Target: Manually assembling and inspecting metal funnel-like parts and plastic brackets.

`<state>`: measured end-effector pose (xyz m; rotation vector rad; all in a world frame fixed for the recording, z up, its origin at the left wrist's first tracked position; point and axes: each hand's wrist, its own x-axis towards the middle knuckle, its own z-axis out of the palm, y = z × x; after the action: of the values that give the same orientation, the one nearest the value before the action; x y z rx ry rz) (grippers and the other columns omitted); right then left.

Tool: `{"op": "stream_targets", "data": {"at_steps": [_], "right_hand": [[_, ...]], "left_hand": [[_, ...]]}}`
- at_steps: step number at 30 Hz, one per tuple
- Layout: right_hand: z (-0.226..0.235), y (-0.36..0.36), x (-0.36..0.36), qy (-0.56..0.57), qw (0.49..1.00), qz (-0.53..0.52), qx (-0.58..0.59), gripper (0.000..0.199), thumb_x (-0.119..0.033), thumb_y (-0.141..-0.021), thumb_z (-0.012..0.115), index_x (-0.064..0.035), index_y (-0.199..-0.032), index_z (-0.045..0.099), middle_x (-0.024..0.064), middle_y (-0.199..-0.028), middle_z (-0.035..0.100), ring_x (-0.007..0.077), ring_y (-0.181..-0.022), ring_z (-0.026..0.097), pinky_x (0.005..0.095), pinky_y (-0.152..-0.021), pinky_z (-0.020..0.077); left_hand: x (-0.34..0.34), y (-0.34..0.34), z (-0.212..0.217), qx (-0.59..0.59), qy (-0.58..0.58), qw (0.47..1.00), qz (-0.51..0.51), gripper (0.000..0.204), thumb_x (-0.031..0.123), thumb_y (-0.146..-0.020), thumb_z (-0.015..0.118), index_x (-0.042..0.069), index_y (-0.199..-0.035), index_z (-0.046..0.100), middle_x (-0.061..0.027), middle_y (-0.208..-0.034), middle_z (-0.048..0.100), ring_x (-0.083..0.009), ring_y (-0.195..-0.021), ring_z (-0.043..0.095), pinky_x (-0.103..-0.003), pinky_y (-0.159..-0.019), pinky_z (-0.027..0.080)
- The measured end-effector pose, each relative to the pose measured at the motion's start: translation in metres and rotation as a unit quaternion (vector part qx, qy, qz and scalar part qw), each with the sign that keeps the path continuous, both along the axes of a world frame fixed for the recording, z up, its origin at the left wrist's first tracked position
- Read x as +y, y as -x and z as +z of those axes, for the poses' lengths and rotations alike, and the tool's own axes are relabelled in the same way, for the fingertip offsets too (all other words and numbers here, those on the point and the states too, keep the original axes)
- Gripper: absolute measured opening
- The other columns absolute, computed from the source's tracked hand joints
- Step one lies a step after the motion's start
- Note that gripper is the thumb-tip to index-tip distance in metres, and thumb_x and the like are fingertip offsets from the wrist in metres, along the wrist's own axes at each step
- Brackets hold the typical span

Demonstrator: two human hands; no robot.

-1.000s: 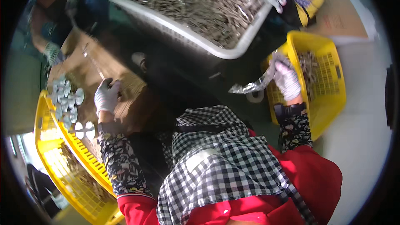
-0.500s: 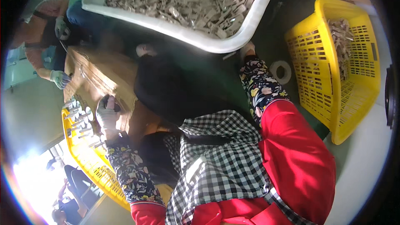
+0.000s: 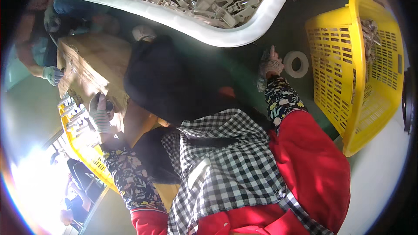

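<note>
My left hand (image 3: pixel 102 112), in a striped knit glove, is closed beside the brown cardboard (image 3: pixel 98 67). A dark rounded shape shows at its fingers, but I cannot make out what it is. My right hand (image 3: pixel 271 64), also gloved, is just below the near right corner of the white tub (image 3: pixel 226 41). One of its fingers points up and the others are curled. Something clear and glinting shows along its left side, too blurred to name. The tub holds a heap of small grey-beige plastic parts (image 3: pixel 217 0). Right of that hand lies a white ring-shaped roll (image 3: pixel 296 64), like tape.
A yellow slotted basket (image 3: pixel 333 69) with similar parts stands at the right. Another yellow basket (image 3: pixel 93 163) with grey pieces (image 3: pixel 74 115) along its rim is at the left. Beyond the cardboard is a co-worker's gloved hand (image 3: pixel 53 75). A checked apron (image 3: pixel 226 161) covers my lap.
My right hand has come out from under the tub's rim, moving down and right to beside the white roll. My left hand has shifted slightly left. The whole view has tilted a little.
</note>
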<state>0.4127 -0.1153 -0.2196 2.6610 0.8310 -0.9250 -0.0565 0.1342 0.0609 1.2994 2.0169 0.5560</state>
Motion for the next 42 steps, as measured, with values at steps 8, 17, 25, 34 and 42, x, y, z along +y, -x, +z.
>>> {"op": "stream_targets", "data": {"at_steps": [8, 17, 25, 34, 42], "right_hand": [[-0.034, -0.062, -0.07, -0.45, 0.865, 0.065, 0.212, 0.055, -0.034, -0.085, 0.056, -0.0048, -0.129, 0.041, 0.017, -0.116, 0.051, 0.0309, -0.102, 0.053, 0.0435, -0.086, 0.0436], [0.346, 0.19, 0.077, -0.571, 0.654, 0.187, 0.46, 0.018, 0.0, -0.082, 0.059, 0.0016, -0.1, 0.062, 0.0129, -0.092, 0.064, 0.015, -0.081, 0.062, 0.0265, -0.07, 0.0504], [0.379, 0.39, 0.245, -0.121, 0.82, 0.244, 0.504, 0.027, -0.027, -0.091, 0.054, -0.0011, -0.091, 0.064, 0.0054, -0.08, 0.062, 0.0112, -0.069, 0.057, 0.025, -0.063, 0.0481], [0.3, 0.414, 0.228, -0.259, 0.67, 0.253, 0.647, 0.023, -0.022, -0.088, 0.057, -0.0007, -0.095, 0.062, 0.0088, -0.086, 0.065, 0.0186, -0.076, 0.062, 0.0305, -0.065, 0.0499], [0.309, 0.411, 0.216, -0.199, 0.772, 0.1, 0.595, 0.026, -0.024, -0.088, 0.059, -0.0012, -0.1, 0.059, 0.0104, -0.078, 0.064, 0.0193, -0.061, 0.063, 0.0281, -0.051, 0.0505]], "left_hand": [[-0.039, 0.06, -0.013, 0.222, -0.075, 0.951, -0.204, 0.049, 0.035, -0.073, 0.07, 0.002, -0.107, 0.059, -0.0144, -0.098, 0.059, -0.0291, -0.087, 0.059, -0.039, -0.079, 0.047], [-0.109, 0.009, 0.066, 0.115, -0.194, 0.966, -0.125, 0.031, 0.014, -0.073, 0.063, 0.005, -0.103, 0.062, -0.0126, -0.093, 0.06, -0.0266, -0.085, 0.061, -0.034, -0.077, 0.049], [-0.116, 0.024, 0.079, 0.095, -0.314, 0.936, -0.126, 0.033, 0.007, -0.071, 0.062, 0.007, -0.104, 0.06, -0.0139, -0.101, 0.057, -0.0275, -0.088, 0.058, -0.035, -0.078, 0.048], [-0.162, 0.048, 0.088, 0.127, -0.489, 0.857, -0.107, 0.034, -0.003, -0.06, 0.058, 0.006, -0.094, 0.059, -0.0127, -0.098, 0.057, -0.0329, -0.093, 0.055, -0.041, -0.08, 0.047], [-0.17, 0.044, 0.054, 0.136, -0.395, 0.907, -0.046, 0.038, 0.011, -0.07, 0.067, 0.005, -0.106, 0.057, -0.0131, -0.092, 0.061, -0.0335, -0.086, 0.058, -0.038, -0.076, 0.048]]}}
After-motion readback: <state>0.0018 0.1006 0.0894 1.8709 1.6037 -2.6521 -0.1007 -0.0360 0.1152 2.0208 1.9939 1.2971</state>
